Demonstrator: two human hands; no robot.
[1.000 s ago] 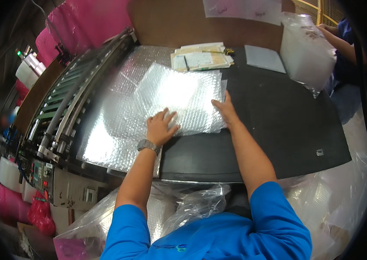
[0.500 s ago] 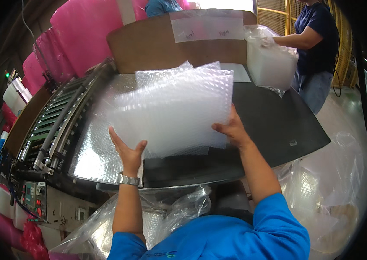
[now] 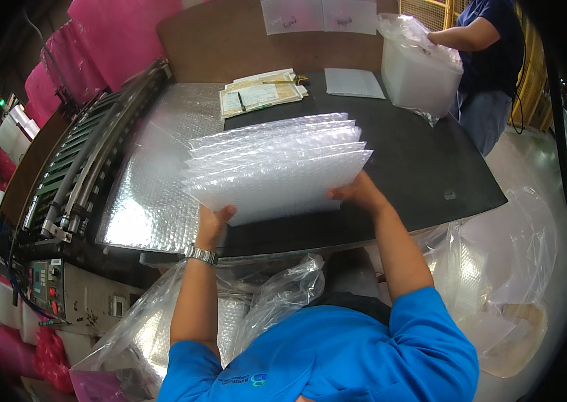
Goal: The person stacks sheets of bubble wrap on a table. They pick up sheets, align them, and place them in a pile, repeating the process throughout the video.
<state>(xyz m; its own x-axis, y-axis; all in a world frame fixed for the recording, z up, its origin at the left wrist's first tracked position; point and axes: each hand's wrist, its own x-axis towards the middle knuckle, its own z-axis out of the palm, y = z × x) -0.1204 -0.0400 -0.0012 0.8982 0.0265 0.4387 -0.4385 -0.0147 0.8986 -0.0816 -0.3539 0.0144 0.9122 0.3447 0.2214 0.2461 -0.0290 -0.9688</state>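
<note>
A stack of clear bubble-wrap sheets [image 3: 277,184] stands on its long edge over the dark tabletop [image 3: 424,167], leaning and spread into several layers at the top. My left hand [image 3: 214,222] holds its lower left corner, thumb on the near face and fingers hidden behind. At the right edge, my right hand [image 3: 362,194] grips the stack the same way, thumb in front. A steel watch [image 3: 201,254] sits on my left wrist.
Bubble film [image 3: 149,167] covers the table's left part beside a roller conveyor [image 3: 89,147]. Behind the stack lie papers with a pen [image 3: 263,94] and a white sheet pile [image 3: 354,83]. At right, a co-worker [image 3: 484,74] handles a bagged white stack [image 3: 421,74]. Plastic bags [image 3: 277,288] hang below the front edge.
The stack has tipped from a tall, raised fan to a lower, leaning bundle, uncovering the papers behind. My left hand, spread beside it before, now grips its corner.
</note>
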